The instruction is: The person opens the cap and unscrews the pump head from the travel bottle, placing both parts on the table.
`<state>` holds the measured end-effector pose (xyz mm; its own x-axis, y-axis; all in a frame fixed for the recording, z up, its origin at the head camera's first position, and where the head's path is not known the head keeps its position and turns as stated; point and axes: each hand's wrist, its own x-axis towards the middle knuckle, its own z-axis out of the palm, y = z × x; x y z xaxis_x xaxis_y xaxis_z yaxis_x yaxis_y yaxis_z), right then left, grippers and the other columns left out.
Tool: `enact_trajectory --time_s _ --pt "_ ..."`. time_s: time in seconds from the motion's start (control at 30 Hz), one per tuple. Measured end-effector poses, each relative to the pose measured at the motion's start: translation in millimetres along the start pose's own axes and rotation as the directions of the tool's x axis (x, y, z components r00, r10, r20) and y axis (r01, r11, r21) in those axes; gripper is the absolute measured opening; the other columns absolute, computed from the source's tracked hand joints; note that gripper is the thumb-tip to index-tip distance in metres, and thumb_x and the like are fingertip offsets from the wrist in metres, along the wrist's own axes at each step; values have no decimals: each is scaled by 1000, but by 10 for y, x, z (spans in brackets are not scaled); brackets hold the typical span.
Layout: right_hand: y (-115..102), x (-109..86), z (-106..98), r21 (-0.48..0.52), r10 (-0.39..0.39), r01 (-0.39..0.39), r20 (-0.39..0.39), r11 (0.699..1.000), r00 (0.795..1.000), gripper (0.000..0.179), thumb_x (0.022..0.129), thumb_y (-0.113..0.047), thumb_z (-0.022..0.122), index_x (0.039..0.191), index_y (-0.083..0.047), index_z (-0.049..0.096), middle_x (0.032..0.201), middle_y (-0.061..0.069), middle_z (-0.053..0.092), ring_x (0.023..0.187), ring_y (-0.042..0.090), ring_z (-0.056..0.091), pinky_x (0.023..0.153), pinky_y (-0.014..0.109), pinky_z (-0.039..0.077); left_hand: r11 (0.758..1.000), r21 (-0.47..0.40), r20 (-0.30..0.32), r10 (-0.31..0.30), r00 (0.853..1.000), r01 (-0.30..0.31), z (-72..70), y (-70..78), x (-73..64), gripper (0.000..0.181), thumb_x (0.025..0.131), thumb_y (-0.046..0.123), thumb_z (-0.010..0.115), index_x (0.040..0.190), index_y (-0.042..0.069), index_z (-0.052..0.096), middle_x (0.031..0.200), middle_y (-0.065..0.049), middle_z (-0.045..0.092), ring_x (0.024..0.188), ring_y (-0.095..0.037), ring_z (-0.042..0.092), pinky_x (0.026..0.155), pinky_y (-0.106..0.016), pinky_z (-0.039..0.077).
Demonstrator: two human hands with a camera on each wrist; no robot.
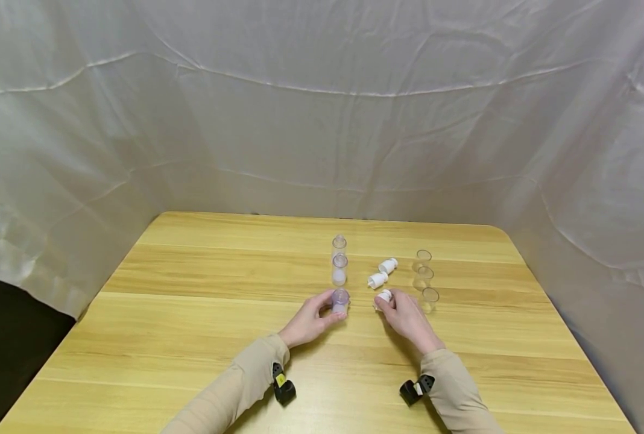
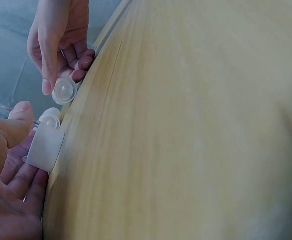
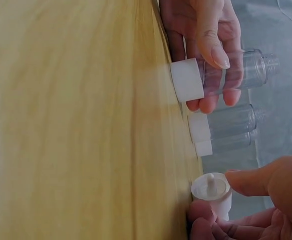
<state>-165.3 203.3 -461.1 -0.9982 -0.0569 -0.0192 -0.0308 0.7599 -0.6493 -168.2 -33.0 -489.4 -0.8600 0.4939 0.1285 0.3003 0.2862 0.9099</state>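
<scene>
My left hand (image 1: 307,319) holds a clear bottle with a white base (image 1: 340,301) upright on the table, thumb on one side and fingers on the other. In the right wrist view, the bottle's white base (image 3: 187,80) and narrow threaded neck (image 3: 272,63) show. My right hand (image 1: 409,314) pinches a white pump top (image 1: 385,295) between thumb and fingers, just right of the bottle. Its open underside with a short stem (image 3: 212,186) faces the right wrist camera. Beyond the hands, two more white pump tops (image 1: 377,280) lie on their sides.
Two similar bottles (image 1: 339,271) stand in line behind the held one. At the right, three clear caps (image 1: 423,277) form a row, the nearest close to the right hand. A pale curtain (image 1: 322,150) hangs round the back and sides of the wooden table (image 1: 219,271).
</scene>
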Motion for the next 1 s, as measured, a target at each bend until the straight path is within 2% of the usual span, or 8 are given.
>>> enact_trajectory --time_s 0.13,0.27,0.63,0.73,0.87,1.0 --pt "4 -5 -11 -1 5 -5 -2 1000 1000 20 100 -23 60 97 -4 60 65 1 58 59 13 50 53 26 40 1000 -6 2 -1 1000 1 0 2 -1 43 97 13 65 137 0 55 132 -19 66 124 -32 62 113 -49 47" --pt "5 -12 -22 11 9 -9 5 1000 1000 23 102 -22 57 107 0 61 64 3 64 58 12 55 56 26 43 1000 -3 0 -1 1000 1 0 -2 -1 42 97 13 65 137 1 55 131 -19 66 124 -32 62 113 -49 48" --pt "20 -1 -27 19 3 -3 2 1000 1000 24 103 -22 54 109 0 59 61 3 63 55 12 55 57 27 45 1000 0 3 -6 1000 6 2 4 1 42 97 12 65 137 0 55 131 -19 66 124 -32 62 113 -49 47" --pt "24 0 -27 18 -2 2 5 1000 1000 34 104 -24 52 122 4 55 60 2 63 55 12 56 62 28 48 1000 -3 3 -2 1000 2 1 8 5 42 97 12 64 137 0 55 132 -19 66 124 -32 62 113 -49 47" --pt "26 -7 -26 21 0 0 17 1000 1000 55 105 -27 50 145 10 39 61 1 63 54 11 56 69 29 52 1000 -3 1 3 1000 -3 0 9 6 43 97 12 64 137 0 54 132 -19 65 125 -33 62 114 -49 47" --pt "25 -18 -23 32 -3 3 14 999 1000 63 104 -28 54 149 10 32 65 1 62 55 10 54 60 26 48 1000 -1 0 1 1000 -1 -1 9 2 43 97 13 65 137 1 54 133 -19 65 126 -33 61 114 -49 46"
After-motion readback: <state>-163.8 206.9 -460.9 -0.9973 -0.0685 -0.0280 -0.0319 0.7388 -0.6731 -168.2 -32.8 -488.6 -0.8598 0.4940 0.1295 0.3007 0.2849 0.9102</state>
